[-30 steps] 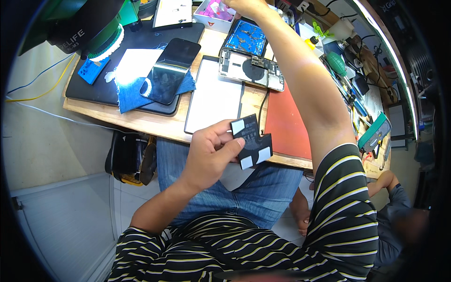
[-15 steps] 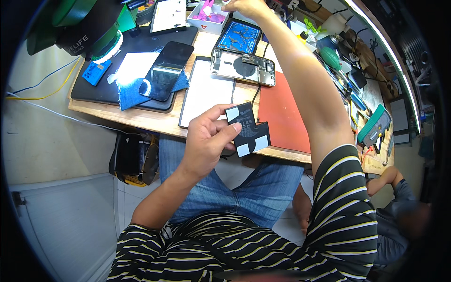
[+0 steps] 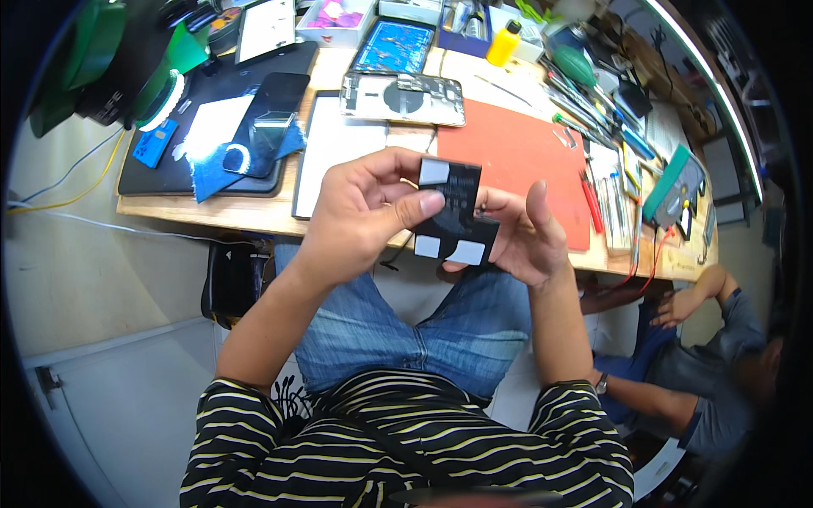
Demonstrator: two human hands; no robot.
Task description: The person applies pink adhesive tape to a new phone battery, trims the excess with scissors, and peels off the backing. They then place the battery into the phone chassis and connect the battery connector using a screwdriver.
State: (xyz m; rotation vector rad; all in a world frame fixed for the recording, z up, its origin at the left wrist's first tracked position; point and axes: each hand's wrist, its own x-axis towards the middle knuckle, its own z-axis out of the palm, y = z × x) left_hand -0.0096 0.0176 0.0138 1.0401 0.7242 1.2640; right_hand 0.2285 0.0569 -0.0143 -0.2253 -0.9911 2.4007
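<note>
Now both hands are found on the flat black part [image 3: 456, 212], where a second ago it was held by the left hand [image 3: 360, 216] alone while the right arm was stretched out to the far side of the bench. The right hand [image 3: 521, 237] has been brought back and is cupped under the part's right edge, thumb raised clear and fingers curled beneath. The left thumb is pressed on the part's face, with the remaining left fingers pinching its upper edge from behind. The part is held above the lap, at the near edge of the wooden bench [image 3: 212, 212]. By this it is judged that the reach is finished and close handling of the part has begun.

Three pale rectangular tabs are noted on the part: one at its 11 o'clock corner, two along its lower edge.

From the part, an orange mat [image 3: 517, 152] lies at 1 o'clock, an opened phone shell [image 3: 402, 97] at 11 o'clock, and a small blue card [image 3: 155, 142] at 10 o'clock. A yellow bottle [image 3: 503, 42] stands at 12 o'clock, and a white tray of pink pieces [image 3: 334, 17] farther left.
</note>
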